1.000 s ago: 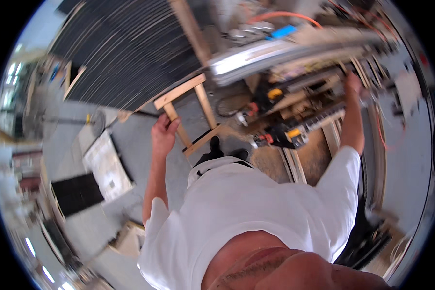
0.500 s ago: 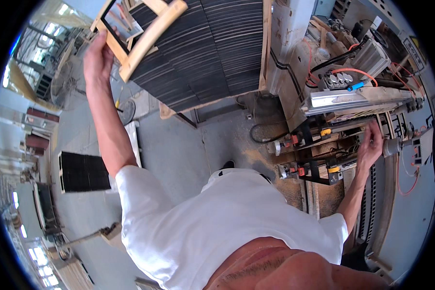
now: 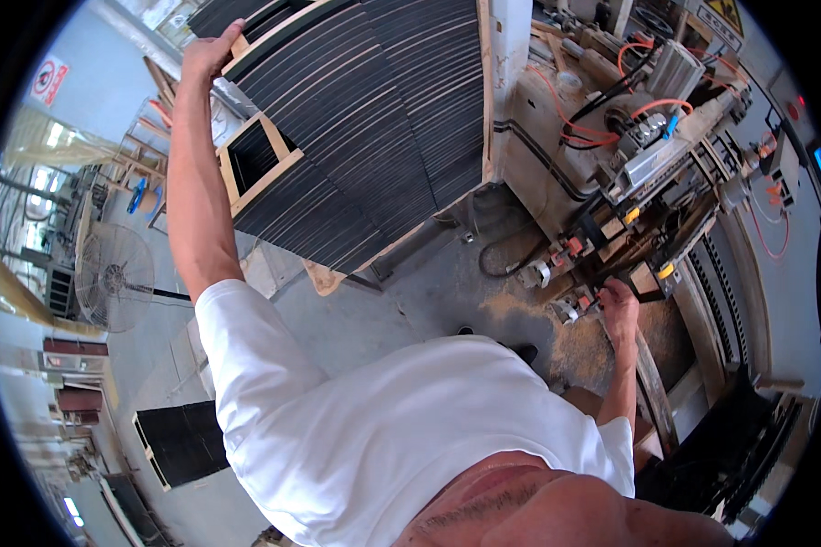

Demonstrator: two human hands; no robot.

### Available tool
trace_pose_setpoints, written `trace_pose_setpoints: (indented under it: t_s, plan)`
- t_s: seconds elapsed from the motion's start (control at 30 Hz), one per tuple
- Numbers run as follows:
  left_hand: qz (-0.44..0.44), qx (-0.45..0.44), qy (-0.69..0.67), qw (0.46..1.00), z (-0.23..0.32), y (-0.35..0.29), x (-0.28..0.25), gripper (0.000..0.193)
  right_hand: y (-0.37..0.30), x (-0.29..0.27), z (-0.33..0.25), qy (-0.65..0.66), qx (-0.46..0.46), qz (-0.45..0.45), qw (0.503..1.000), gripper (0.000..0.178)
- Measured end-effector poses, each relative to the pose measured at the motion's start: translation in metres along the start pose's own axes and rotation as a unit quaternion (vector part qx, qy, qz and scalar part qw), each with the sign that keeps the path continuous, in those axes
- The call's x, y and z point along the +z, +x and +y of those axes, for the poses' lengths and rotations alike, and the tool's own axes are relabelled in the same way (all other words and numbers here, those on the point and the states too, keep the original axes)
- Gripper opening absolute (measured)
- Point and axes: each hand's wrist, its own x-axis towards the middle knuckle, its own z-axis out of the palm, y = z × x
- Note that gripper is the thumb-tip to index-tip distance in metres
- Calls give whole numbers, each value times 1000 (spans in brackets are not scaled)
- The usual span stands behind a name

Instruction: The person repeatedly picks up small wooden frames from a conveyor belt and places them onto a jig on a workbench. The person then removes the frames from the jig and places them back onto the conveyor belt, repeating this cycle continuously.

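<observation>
At the upper left my left hand [image 3: 212,55] is closed on the corner of a pale wooden frame [image 3: 278,35], which lies on a tall stack of black-faced panels [image 3: 374,118]. Below that hand, a second wooden frame [image 3: 292,157] with a dark opening rests at the stack's left corner. On the right, my right hand [image 3: 619,308] is beside the clamps [image 3: 582,248] at the machine's near end, its fingers curled in. Whatever those fingers hold, if anything, is hidden.
The machine [image 3: 643,173] with orange air hoses stands to the right, sawdust [image 3: 584,351] beneath it. A pedestal fan [image 3: 114,276] is at the left. A smaller stack of black panels [image 3: 182,442] sits on the floor at lower left.
The wooden frame, held raised before, now lies on the panel stack with my left hand at its corner. My right hand has moved left and nearer, down to the clamps. The view has turned.
</observation>
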Motion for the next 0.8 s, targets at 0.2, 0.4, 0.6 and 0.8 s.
trace_pose_setpoints:
  t_s: [0.2, 0.4, 0.6, 0.8]
  plan:
    - [49, 290, -39, 955, 82, -99, -9, 53, -47, 14, -27, -83, 36, 10, 996, 22]
    - [-118, 291, 36, 949, 99, -99, -1, 43, -66, 22, -6, -19, 79, 9, 997, 24]
    - [-136, 285, 52, 947, 99, -92, 10, 54, -114, 12, 12, -60, 109, 29, 992, 25]
    - [-75, 298, 139, 941, 112, -106, 14, 62, -165, -16, 31, -70, 128, 50, 988, 23]
